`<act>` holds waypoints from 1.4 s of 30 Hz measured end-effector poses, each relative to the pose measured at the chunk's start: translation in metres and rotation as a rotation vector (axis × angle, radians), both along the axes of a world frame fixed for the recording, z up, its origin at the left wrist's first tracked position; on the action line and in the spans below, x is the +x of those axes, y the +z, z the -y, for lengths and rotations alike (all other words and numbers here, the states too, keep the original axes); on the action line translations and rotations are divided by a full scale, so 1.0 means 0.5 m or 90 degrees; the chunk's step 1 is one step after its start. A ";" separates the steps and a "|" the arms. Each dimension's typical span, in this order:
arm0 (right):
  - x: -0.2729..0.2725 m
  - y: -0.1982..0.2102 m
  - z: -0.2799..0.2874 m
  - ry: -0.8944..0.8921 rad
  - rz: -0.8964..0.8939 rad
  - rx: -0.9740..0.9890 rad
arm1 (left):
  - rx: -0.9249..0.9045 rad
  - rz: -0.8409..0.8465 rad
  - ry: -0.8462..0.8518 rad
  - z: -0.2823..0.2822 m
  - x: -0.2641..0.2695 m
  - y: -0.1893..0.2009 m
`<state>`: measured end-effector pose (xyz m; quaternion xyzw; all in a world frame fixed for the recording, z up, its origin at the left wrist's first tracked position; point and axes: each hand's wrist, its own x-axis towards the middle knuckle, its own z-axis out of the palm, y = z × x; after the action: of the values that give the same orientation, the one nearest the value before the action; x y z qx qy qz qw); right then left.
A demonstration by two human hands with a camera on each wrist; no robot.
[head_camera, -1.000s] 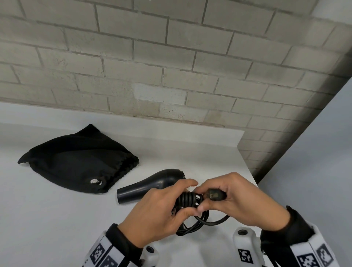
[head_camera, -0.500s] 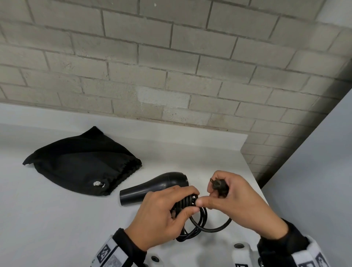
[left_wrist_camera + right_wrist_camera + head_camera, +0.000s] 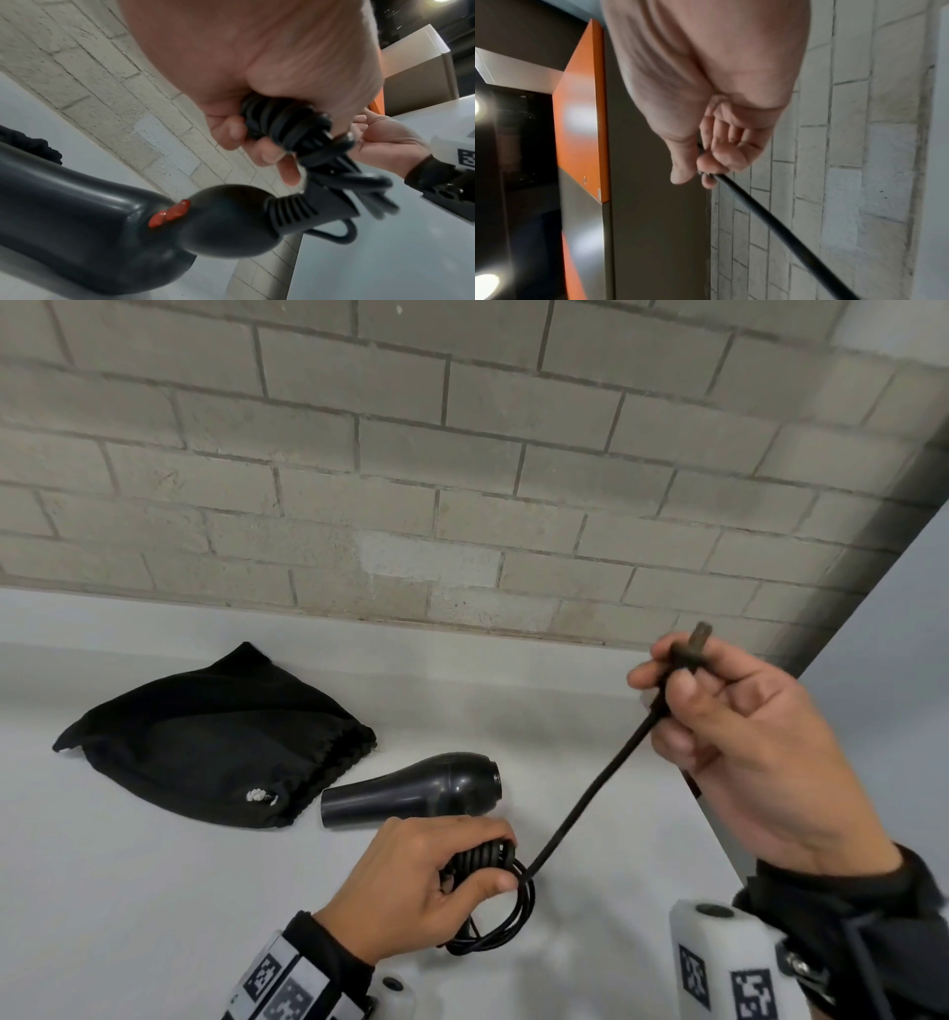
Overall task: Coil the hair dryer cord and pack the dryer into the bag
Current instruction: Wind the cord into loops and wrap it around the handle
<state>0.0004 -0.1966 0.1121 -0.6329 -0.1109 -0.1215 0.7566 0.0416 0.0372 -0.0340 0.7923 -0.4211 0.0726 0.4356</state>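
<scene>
The left hand [image 3: 426,880] is gripping the coiled bundle of the thin black rubber cord [image 3: 590,793], while the right hand [image 3: 744,742] is pinching its plug end, pulling it taut toward two o'clock. The black plastic hair dryer [image 3: 411,788] is lying on the white counter [image 3: 154,891], with the black drawstring fabric bag [image 3: 205,742] at its ten o'clock. To finish well, I think the tension should be kept while tucking the plug.

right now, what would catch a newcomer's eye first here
The taut black cord running diagonally from the left hand, which grips the coiled bundle low at centre, up to the right hand, which pinches the plug end raised at the right. Behind them on the white counter lies the black dryer, its nozzle pointing at the black bag on the left.
</scene>
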 end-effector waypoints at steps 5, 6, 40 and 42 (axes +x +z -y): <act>0.030 0.012 -0.029 -0.094 -0.002 0.056 | -0.033 0.006 -0.044 0.005 -0.006 0.013; 0.038 0.009 -0.030 -0.103 -0.008 0.056 | -0.044 0.009 -0.043 0.008 -0.008 0.014; -0.035 -0.256 -0.105 -0.011 -0.266 -0.053 | -0.243 -0.152 0.051 0.029 -0.025 0.019; -0.038 -0.251 -0.116 0.019 -0.298 0.037 | -0.235 -0.134 0.065 0.031 -0.023 0.020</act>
<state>-0.0188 -0.1388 -0.0136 -0.6201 0.0616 0.0368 0.7812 0.0300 0.0219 -0.0241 0.7227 -0.3123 0.0871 0.6104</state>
